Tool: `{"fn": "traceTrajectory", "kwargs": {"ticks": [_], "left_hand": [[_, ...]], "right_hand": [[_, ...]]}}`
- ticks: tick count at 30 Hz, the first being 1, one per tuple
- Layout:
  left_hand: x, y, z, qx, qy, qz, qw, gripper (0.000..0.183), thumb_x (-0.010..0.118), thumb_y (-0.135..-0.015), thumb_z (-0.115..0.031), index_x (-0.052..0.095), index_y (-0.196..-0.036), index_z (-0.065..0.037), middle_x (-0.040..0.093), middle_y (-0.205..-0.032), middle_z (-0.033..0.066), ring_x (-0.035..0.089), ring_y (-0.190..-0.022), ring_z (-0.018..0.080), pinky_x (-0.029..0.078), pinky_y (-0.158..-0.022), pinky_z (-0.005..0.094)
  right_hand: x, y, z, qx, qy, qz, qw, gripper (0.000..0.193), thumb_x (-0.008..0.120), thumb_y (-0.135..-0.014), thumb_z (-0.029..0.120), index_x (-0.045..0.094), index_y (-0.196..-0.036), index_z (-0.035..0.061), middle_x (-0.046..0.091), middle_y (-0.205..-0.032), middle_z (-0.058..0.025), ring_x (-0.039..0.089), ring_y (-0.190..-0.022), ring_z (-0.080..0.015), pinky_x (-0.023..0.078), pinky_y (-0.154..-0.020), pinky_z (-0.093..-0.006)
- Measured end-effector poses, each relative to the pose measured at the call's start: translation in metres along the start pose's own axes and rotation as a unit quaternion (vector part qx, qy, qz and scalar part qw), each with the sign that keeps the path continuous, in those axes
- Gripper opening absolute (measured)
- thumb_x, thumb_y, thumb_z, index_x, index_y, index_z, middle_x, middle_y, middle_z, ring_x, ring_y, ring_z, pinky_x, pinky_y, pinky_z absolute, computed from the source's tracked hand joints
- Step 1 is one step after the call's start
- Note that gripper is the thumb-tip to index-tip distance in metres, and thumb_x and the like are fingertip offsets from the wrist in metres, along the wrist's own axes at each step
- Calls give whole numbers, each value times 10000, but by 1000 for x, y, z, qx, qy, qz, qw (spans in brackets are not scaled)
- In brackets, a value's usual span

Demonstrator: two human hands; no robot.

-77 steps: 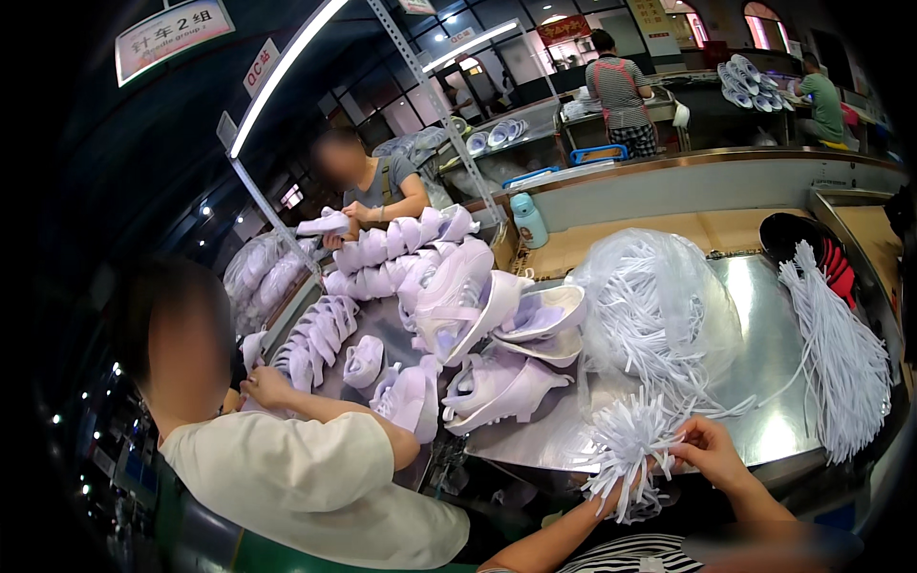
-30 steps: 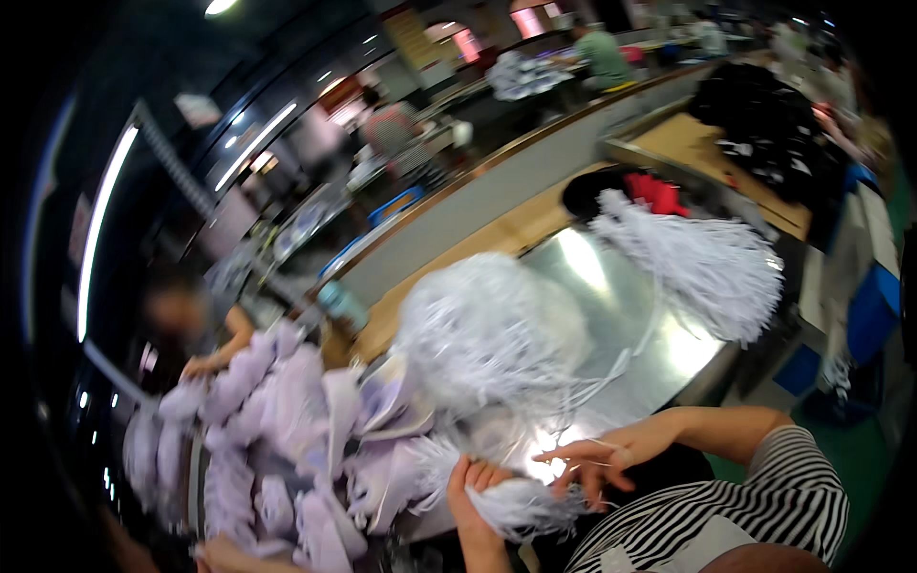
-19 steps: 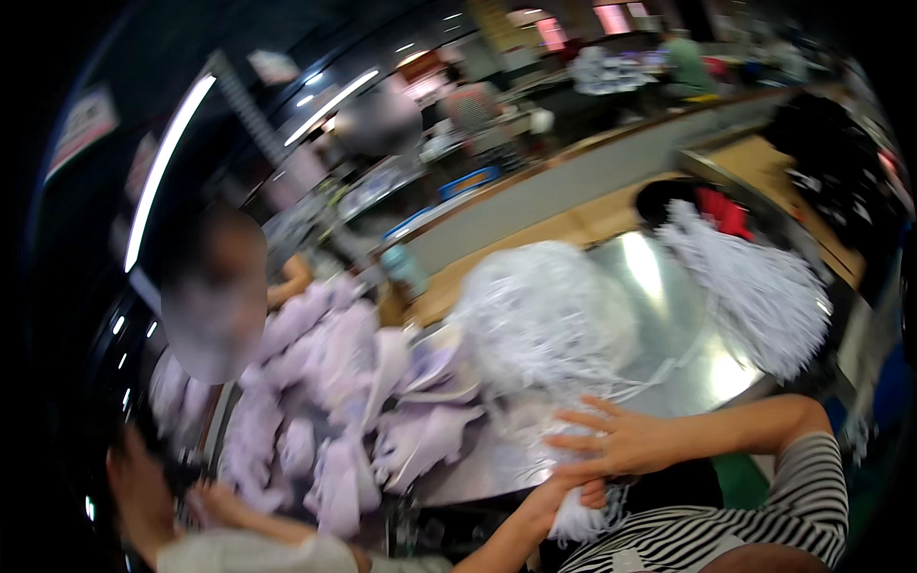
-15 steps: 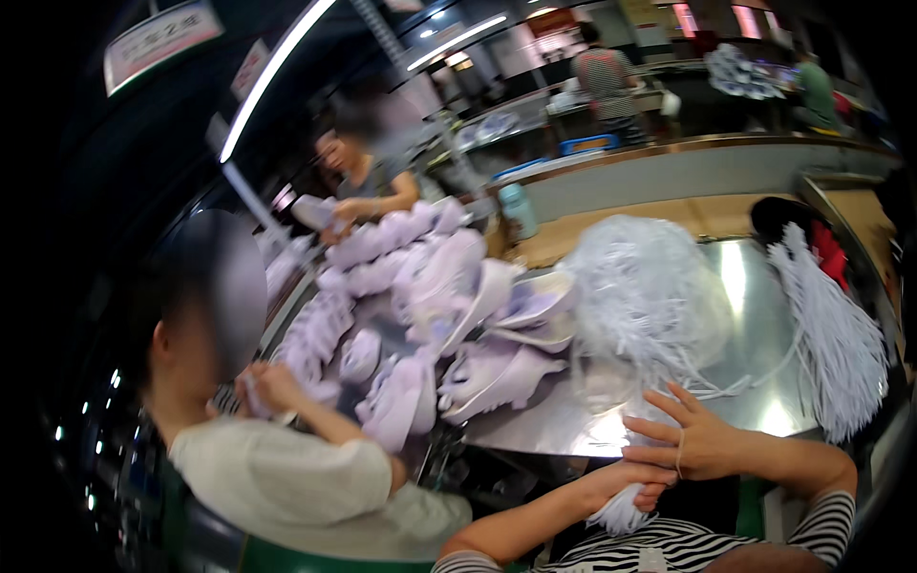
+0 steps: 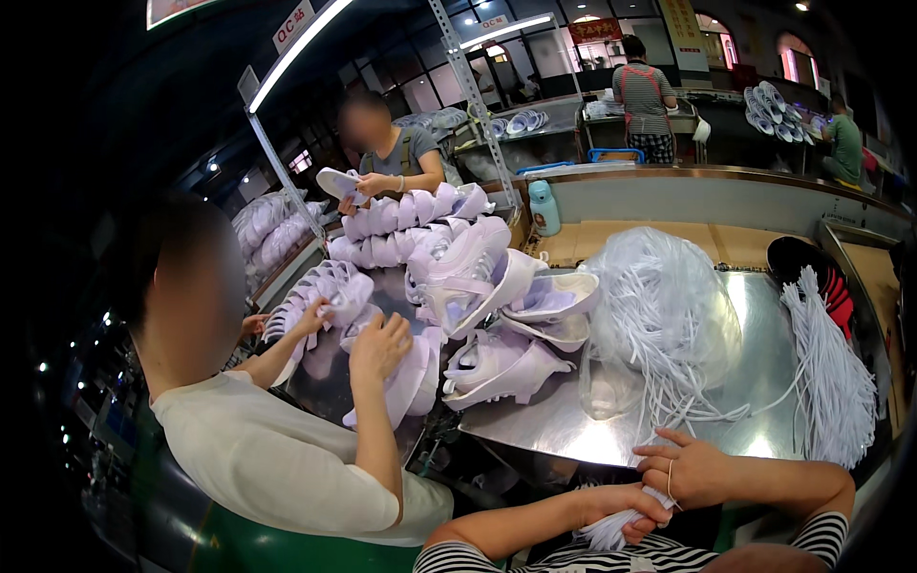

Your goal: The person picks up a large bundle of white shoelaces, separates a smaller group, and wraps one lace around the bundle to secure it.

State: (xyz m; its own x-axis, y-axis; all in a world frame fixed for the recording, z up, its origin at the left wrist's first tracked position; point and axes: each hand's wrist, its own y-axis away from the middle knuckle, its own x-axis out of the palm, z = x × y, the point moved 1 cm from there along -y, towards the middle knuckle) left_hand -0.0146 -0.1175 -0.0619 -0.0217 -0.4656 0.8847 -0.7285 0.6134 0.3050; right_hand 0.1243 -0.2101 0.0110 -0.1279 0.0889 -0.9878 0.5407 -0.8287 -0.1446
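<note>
My left hand [image 5: 619, 506] is closed round a bundle of white shoelaces [image 5: 604, 533], held low in front of my striped top. The lace ends fan out below its fingers. Against the bundle's upper end, my right hand [image 5: 690, 470] bends its fingers over the laces, the forefinger straighter than the others. A thin pale band [image 5: 671, 477] crosses the back of this hand. Ahead on the metal table lies a clear plastic bag [image 5: 659, 296] with many loose white laces spilling from it. To its right hangs a long white bunch of laces [image 5: 829, 372].
Pale lilac shoes [image 5: 458, 277] are heaped left of the bag on the metal table [image 5: 535, 411]. A co-worker in a cream shirt [image 5: 277, 449] sits close on my left, handling shoes. Another person [image 5: 406, 153] holds a shoe beyond the heap. A light-blue bottle [image 5: 543, 208] stands behind.
My right hand's spread fingers have bent in over the lace bundle. The co-worker on the left has reached forward to the shoes. The view has steadied and shifted slightly.
</note>
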Motion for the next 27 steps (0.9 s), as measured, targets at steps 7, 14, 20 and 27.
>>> {"fn": "traceTrajectory", "kwargs": {"ticks": [7, 14, 20, 27], "left_hand": [[-6, 6, 9, 13, 54, 59, 997, 105, 582, -879, -86, 498, -871, -24, 437, -527, 34, 383, -390, 87, 298, -390, 220], [7, 11, 10, -6, 50, 64, 997, 113, 610, -842, -50, 512, -882, -11, 443, -508, 47, 417, -393, 103, 286, -385, 236], [-12, 16, 0, -5, 56, -27, 998, 149, 660, -801, -44, 556, -896, 8, 497, -558, 52, 448, -434, 118, 332, -412, 251], [2, 8, -20, 78, -19, -81, 993, 123, 625, -787, -29, 545, -851, 40, 517, -538, 63, 439, -402, 104, 337, -402, 240]], "right_hand": [[21, -5, -18, 38, -211, 117, 970, 370, 654, -706, 111, 558, -1060, 64, 628, -994, -145, 595, -1009, -306, 402, -970, -421], [13, -5, -9, 125, -439, 115, 882, 681, 753, -712, 193, 448, -1309, 77, 596, -1152, -135, 565, -1047, -336, 443, -904, -398], [50, -1, -27, 102, -332, 50, 936, 355, 668, -746, 177, 574, -1077, 90, 643, -902, -83, 621, -857, -280, 438, -864, -415], [24, 7, -36, 174, -209, 83, 959, 174, 613, -696, 53, 543, -854, 67, 598, -765, -80, 597, -764, -303, 441, -809, -401]]}}
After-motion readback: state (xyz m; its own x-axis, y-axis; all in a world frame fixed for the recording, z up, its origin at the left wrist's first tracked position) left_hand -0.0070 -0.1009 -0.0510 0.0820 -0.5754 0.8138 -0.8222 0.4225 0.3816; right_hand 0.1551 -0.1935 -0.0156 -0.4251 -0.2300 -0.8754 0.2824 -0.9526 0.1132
